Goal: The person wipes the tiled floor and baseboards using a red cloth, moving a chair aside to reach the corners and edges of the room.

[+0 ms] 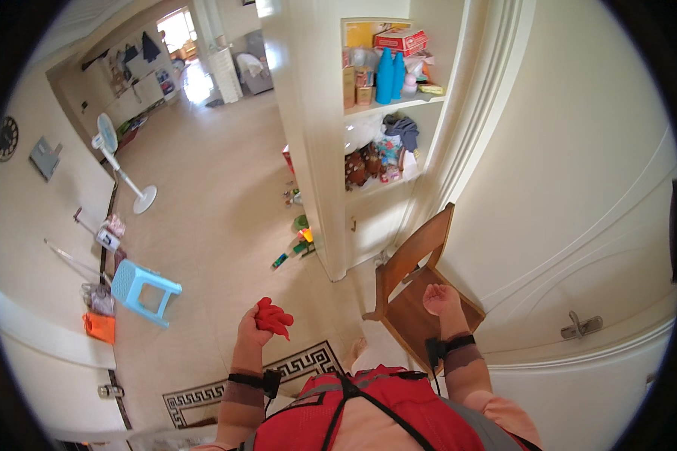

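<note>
My left hand [252, 328] grips a crumpled soft red item [273, 318] with finger-like lobes, perhaps a glove. It hangs over the pale tiled floor [220, 237], above a dark key-patterned border [310, 361]. To the right, my right hand [442, 299] has its fingers curled in, and nothing shows in it. This hand appears above the seat of a wooden chair [409, 310]; whether it touches the chair I cannot tell. The chair's curved backrest [414, 253] points towards a built-in shelf unit.
Shelves [395, 104] hold blue bottles [385, 79], boxes and stuffed toys. Toys [302, 242] lie by the pillar [316, 141]. On the left stand a light blue plastic stool [141, 287], an orange bag [99, 327] and a white pedestal fan [127, 175]. A door with a lever handle [581, 326] is at right.
</note>
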{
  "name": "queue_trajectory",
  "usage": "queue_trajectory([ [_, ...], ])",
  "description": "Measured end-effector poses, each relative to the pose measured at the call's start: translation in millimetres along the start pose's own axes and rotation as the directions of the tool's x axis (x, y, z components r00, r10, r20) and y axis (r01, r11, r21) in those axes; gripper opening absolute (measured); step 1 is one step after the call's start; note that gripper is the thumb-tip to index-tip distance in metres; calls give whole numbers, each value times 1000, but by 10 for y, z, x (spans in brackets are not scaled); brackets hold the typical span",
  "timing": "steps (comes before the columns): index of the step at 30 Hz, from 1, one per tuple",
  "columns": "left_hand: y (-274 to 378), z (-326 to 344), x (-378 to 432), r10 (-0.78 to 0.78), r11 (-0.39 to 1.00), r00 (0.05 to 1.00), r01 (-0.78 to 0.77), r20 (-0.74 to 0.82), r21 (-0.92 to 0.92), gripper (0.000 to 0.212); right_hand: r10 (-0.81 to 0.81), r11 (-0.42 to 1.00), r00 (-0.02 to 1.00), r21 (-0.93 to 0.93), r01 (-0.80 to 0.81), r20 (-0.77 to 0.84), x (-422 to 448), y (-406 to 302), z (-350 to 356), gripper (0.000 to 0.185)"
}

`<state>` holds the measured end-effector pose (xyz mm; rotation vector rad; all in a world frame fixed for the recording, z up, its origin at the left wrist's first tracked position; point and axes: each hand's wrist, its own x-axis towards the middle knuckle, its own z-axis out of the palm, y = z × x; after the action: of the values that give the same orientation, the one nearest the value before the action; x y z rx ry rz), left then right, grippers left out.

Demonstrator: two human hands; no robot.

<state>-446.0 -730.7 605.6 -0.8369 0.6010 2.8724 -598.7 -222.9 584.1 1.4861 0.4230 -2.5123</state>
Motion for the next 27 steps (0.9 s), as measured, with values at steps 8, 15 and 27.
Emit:
queue_trajectory([
  [8, 11, 1218, 745, -222, 966, 952, 187, 210, 178, 51, 22, 992, 998, 125, -13, -64, 910, -39, 322, 12],
  [15, 9, 1653, 1541, -276, 909, 961, 263, -8, 322, 37, 55, 991, 990, -111, -69, -129, 1574, 95, 499, 9],
  [27, -1267, 2597, 3267, -793, 566, 597, 655, 116, 501, 36, 132, 980, 991, -151, -131, -2, 1225, 132, 67, 23],
])
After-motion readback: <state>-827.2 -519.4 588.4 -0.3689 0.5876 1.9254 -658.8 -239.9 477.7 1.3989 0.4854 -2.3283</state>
